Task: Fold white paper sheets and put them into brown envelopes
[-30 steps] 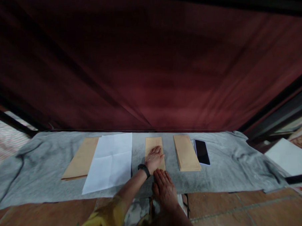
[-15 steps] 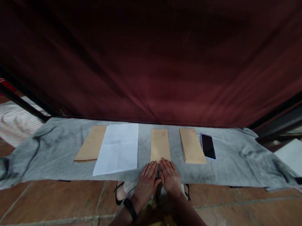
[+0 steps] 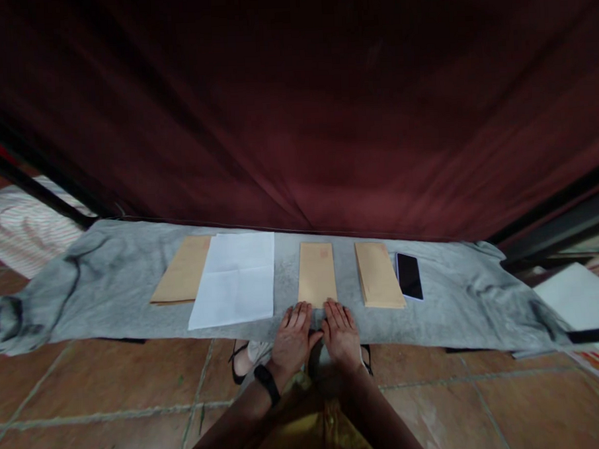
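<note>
A brown paper envelope (image 3: 316,273) lies flat straight ahead of me, its short side towards me. The fingertips of my left hand (image 3: 293,334) touch its near left corner; those of my right hand (image 3: 342,332) rest at the near right corner. Both hands lie flat, palms down, fingers stretched out and holding nothing. To the left, sheets of white paper (image 3: 235,280) with fold creases partly cover a stack of brown envelopes (image 3: 180,273). On the right lies another stack of brown envelopes (image 3: 380,277).
A grey cloth (image 3: 108,286) covers the narrow bench-like surface. A phone (image 3: 409,276) with a dark screen lies beside the right stack. Dark red fabric (image 3: 301,151) hangs along the far edge. Tiled floor (image 3: 113,391) shows below, and a white board-like thing (image 3: 583,295) stands far right.
My hands have spread slightly apart along the envelope's near edge. The whole view has shifted, so the bench appears higher. The envelopes, paper and phone keep their places on the cloth.
</note>
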The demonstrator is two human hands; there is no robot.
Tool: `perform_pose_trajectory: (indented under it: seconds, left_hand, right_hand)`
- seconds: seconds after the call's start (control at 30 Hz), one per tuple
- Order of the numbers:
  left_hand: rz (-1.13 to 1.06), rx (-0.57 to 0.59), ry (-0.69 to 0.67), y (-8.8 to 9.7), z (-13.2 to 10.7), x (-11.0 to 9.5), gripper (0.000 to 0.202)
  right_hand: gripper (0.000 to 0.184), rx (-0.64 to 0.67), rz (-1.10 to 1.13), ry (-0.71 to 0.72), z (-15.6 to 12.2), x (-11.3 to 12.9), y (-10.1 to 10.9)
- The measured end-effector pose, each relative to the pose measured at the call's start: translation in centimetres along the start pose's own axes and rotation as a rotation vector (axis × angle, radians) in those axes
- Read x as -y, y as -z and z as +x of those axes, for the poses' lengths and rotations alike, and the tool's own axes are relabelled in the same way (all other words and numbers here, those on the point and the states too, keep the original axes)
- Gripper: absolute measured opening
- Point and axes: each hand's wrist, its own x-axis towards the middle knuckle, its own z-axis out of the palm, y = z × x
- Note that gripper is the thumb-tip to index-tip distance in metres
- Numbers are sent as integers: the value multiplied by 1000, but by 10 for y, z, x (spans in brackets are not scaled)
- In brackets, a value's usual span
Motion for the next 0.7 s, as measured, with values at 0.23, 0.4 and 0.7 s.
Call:
perform_pose_trajectory:
  seconds: [0.23, 0.4, 0.7]
  left_hand:
    - [25, 41, 6, 2, 1, 1, 62]
    - [54, 75, -54, 11, 10, 1, 62]
    - [18, 54, -46, 7, 5, 7, 61]
  right_hand:
    - [46, 9, 2, -21, -4, -4, 6]
    - [45, 60, 55, 1, 1, -2, 10]
    - [47, 66, 44, 17, -2, 0, 7]
